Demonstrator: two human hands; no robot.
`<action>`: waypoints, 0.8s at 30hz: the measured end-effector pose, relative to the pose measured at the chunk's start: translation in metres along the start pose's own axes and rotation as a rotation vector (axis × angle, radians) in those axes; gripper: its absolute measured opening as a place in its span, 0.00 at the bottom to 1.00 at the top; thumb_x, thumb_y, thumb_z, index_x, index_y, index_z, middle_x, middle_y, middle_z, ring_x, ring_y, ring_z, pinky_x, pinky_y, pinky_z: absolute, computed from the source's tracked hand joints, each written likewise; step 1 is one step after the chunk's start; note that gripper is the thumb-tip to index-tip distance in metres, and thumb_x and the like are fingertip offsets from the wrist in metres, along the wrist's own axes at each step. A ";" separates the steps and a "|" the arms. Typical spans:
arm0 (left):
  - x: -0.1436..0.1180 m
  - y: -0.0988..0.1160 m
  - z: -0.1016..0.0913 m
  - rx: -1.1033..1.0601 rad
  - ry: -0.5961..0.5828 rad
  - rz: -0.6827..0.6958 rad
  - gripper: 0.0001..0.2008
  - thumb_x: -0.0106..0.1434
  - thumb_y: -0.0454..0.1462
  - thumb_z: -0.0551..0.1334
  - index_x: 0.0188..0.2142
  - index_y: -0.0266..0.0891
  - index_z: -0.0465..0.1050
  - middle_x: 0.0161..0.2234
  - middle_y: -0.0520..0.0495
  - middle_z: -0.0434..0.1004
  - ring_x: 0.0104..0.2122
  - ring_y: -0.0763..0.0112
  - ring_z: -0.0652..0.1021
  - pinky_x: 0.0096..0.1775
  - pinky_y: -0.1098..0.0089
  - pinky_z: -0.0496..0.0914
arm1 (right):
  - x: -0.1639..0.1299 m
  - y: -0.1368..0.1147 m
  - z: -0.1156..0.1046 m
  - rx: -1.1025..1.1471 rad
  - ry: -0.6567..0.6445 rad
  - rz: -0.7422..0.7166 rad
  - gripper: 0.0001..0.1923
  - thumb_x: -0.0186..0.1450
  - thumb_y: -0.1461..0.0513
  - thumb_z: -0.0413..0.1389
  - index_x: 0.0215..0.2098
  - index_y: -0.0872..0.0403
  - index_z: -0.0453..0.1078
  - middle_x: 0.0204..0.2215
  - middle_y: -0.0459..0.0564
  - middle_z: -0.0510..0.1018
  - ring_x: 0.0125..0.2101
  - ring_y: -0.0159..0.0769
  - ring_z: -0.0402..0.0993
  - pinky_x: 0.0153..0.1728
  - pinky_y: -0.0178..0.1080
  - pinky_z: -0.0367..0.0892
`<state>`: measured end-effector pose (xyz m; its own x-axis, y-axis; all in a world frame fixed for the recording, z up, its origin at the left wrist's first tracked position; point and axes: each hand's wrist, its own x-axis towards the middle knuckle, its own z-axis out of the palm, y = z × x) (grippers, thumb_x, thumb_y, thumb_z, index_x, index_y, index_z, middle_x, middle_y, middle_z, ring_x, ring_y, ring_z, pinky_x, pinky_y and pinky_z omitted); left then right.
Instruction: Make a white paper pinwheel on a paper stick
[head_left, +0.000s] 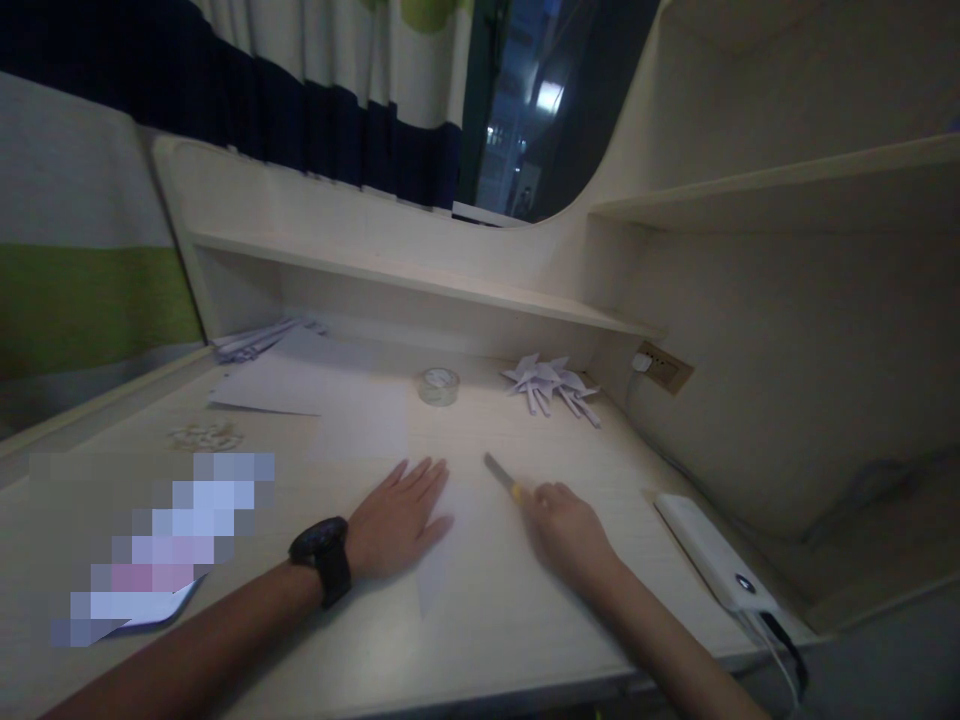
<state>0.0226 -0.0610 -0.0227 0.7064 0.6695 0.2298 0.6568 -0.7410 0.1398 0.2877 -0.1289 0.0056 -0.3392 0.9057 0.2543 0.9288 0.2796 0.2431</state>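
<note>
My left hand (401,520), with a black watch on the wrist, lies flat with fingers stretched out. Partly under it is a pale piece of paper (433,580), hard to tell from the desk top. My right hand (566,525) is closed around the yellow handle of a utility knife (501,474), whose blade points up and left, away from me. A roll of clear tape (439,386) stands beyond my hands. Several folded paper pinwheels (551,382) lie together at the back right.
White paper sheets (277,375) and rolled paper sticks (259,338) lie at the back left. Small pale pieces (206,437) sit in front of them. A blurred-out device (161,560) is at left. At right are a white power strip-like box (712,555) with cables and a wall socket (665,367).
</note>
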 end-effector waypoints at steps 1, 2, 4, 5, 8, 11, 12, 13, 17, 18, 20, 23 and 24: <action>0.000 0.000 0.000 -0.009 0.003 0.000 0.33 0.68 0.53 0.40 0.64 0.34 0.50 0.64 0.38 0.49 0.63 0.56 0.53 0.61 0.54 0.43 | -0.002 0.005 0.000 -0.002 0.001 0.017 0.14 0.66 0.64 0.48 0.49 0.54 0.68 0.31 0.54 0.73 0.32 0.40 0.67 0.30 0.37 0.61; -0.001 0.000 0.000 -0.018 0.006 -0.001 0.33 0.68 0.53 0.40 0.64 0.34 0.50 0.64 0.38 0.49 0.63 0.57 0.53 0.61 0.54 0.43 | -0.005 0.010 0.000 -0.001 0.005 0.033 0.14 0.66 0.64 0.48 0.49 0.54 0.69 0.32 0.54 0.74 0.33 0.39 0.67 0.30 0.37 0.61; -0.001 0.000 -0.002 -0.032 0.010 -0.003 0.32 0.68 0.52 0.41 0.64 0.35 0.50 0.65 0.39 0.48 0.63 0.58 0.53 0.61 0.55 0.43 | -0.009 0.016 0.001 0.003 0.012 0.052 0.15 0.66 0.63 0.48 0.49 0.53 0.69 0.33 0.54 0.74 0.34 0.39 0.68 0.31 0.36 0.62; -0.002 0.000 -0.004 -0.037 0.013 -0.002 0.32 0.68 0.52 0.42 0.64 0.35 0.50 0.65 0.38 0.48 0.63 0.58 0.53 0.61 0.55 0.44 | -0.010 0.017 0.001 0.003 0.014 0.059 0.14 0.67 0.63 0.48 0.49 0.52 0.69 0.34 0.54 0.74 0.34 0.39 0.68 0.31 0.36 0.62; -0.001 -0.001 -0.014 -0.054 0.013 0.030 0.31 0.67 0.51 0.46 0.63 0.36 0.51 0.65 0.39 0.48 0.64 0.59 0.52 0.61 0.57 0.46 | -0.012 0.016 0.002 -0.001 0.016 0.066 0.15 0.67 0.63 0.48 0.50 0.52 0.69 0.33 0.53 0.75 0.34 0.39 0.68 0.31 0.36 0.63; -0.001 0.008 -0.026 -0.047 0.052 0.040 0.27 0.66 0.51 0.49 0.58 0.39 0.61 0.62 0.40 0.58 0.62 0.56 0.55 0.60 0.55 0.48 | -0.011 0.012 0.001 0.013 0.025 0.054 0.16 0.67 0.64 0.47 0.53 0.53 0.67 0.34 0.53 0.75 0.34 0.39 0.69 0.33 0.37 0.64; -0.001 0.013 -0.029 -0.030 0.086 0.018 0.26 0.65 0.52 0.50 0.56 0.39 0.64 0.60 0.39 0.61 0.61 0.53 0.57 0.59 0.53 0.50 | -0.010 0.011 0.000 0.018 0.033 0.051 0.17 0.67 0.64 0.47 0.53 0.53 0.66 0.35 0.54 0.75 0.35 0.40 0.69 0.34 0.38 0.64; -0.001 0.021 -0.031 -0.008 0.114 -0.005 0.27 0.64 0.54 0.51 0.53 0.38 0.66 0.58 0.38 0.63 0.59 0.51 0.60 0.58 0.52 0.52 | -0.010 0.011 0.000 0.020 0.041 0.051 0.17 0.68 0.64 0.47 0.54 0.53 0.66 0.36 0.54 0.75 0.36 0.40 0.69 0.35 0.38 0.64; -0.006 0.052 -0.027 0.064 0.098 -0.085 0.34 0.57 0.59 0.55 0.53 0.38 0.66 0.52 0.34 0.68 0.50 0.44 0.67 0.51 0.46 0.58 | -0.008 0.010 -0.002 0.012 0.073 0.048 0.19 0.67 0.66 0.48 0.55 0.55 0.64 0.39 0.56 0.74 0.38 0.42 0.68 0.38 0.40 0.65; -0.007 0.058 -0.025 0.070 0.082 -0.087 0.32 0.58 0.58 0.55 0.53 0.38 0.66 0.51 0.34 0.69 0.49 0.44 0.68 0.50 0.46 0.59 | -0.008 0.010 -0.002 0.011 0.079 0.046 0.19 0.67 0.66 0.48 0.56 0.55 0.64 0.39 0.56 0.74 0.38 0.42 0.68 0.39 0.41 0.65; -0.007 0.063 -0.022 0.064 0.053 -0.062 0.29 0.60 0.55 0.56 0.52 0.38 0.66 0.50 0.35 0.70 0.48 0.46 0.69 0.48 0.47 0.61 | -0.008 0.011 -0.002 0.018 0.087 0.039 0.20 0.66 0.67 0.48 0.56 0.55 0.63 0.40 0.56 0.74 0.39 0.43 0.68 0.40 0.41 0.65; -0.008 0.059 -0.023 0.004 0.023 0.028 0.20 0.64 0.47 0.55 0.52 0.39 0.65 0.49 0.38 0.71 0.49 0.50 0.69 0.49 0.50 0.63 | -0.008 0.011 -0.002 0.047 0.097 0.022 0.20 0.66 0.68 0.48 0.57 0.56 0.63 0.41 0.56 0.74 0.39 0.42 0.67 0.41 0.41 0.66; -0.008 0.056 -0.025 -0.034 0.014 0.065 0.18 0.65 0.44 0.54 0.52 0.40 0.65 0.49 0.39 0.71 0.49 0.52 0.70 0.49 0.52 0.63 | -0.008 0.011 -0.002 0.056 0.102 0.016 0.20 0.66 0.67 0.48 0.57 0.55 0.63 0.41 0.56 0.74 0.40 0.42 0.67 0.41 0.40 0.66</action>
<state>0.0473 -0.1093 0.0073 0.7435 0.6192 0.2524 0.6001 -0.7844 0.1567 0.3001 -0.1337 0.0076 -0.3347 0.8740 0.3523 0.9403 0.2851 0.1860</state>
